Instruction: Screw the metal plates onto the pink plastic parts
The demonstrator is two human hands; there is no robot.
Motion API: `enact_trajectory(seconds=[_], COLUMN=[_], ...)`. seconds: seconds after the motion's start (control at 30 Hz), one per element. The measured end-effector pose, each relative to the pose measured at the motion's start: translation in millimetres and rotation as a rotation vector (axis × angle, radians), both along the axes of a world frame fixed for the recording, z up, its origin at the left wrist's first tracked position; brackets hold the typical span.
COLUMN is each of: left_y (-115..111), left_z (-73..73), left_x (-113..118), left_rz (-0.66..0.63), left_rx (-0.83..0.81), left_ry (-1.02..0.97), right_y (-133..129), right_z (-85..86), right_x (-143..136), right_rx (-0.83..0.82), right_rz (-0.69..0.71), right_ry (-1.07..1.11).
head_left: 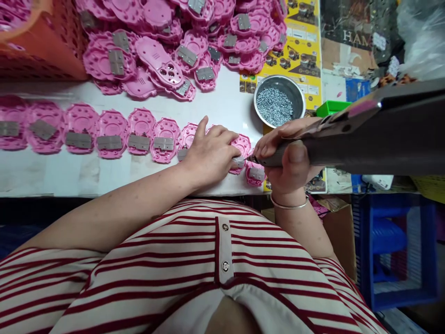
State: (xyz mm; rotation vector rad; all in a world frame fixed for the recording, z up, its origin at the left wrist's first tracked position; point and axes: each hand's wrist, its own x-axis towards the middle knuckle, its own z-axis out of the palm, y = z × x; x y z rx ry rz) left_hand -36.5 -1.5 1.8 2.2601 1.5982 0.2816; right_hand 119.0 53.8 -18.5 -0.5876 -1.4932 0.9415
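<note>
Tabletop [86,175], driver [358,134] crosswise, tip [251,158] leftward

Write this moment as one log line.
left hand: on rounded pink plastic shell; right hand: gripping grey power screwdriver, tip near shell; round metal bowl: holds silvery screws

Readable: "HAM" (pale capitals) on the dark printed sheet [342,25], upper right. Small print on the yellow sheet [306,44] can't be made out.

Shell row [141,121] before shell heap [193,44]; basket [41,58] left; bowl [299,99] right, holding likely screws [274,105].
</note>
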Motion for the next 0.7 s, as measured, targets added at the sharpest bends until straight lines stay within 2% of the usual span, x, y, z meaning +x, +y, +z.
enact_trajectory(seconds=[0.1, 0.23, 0.33, 0.5, 0.7], left_y=[0, -3, -7, -12, -14], left_z=[-1.2, -2.2, -3.2, -3.2, 0.9], left_x=[-1, -2, -2, 0, 2], left_rz=[0.001, 0.008, 0.028, 0.046, 0.048], left_rx=[0.002, 0.009, 0.021, 0.064, 0.035], left_ry=[0.003, 0.004, -0.005, 0.023, 0.095], right_y=[-1, -6, -11, -18, -13], right_z=[12.8, 42.6, 54.6, 45.2, 28.3], right_x=[1, 16, 37, 60, 58], right_rx=[0.158, 0.235, 0.243, 0.202, 0.154], right_rz=[0.049, -0.077, -0.175, -0.296, -0.389], right_ry=[0.156, 0.257, 0.237, 0.212, 0.261])
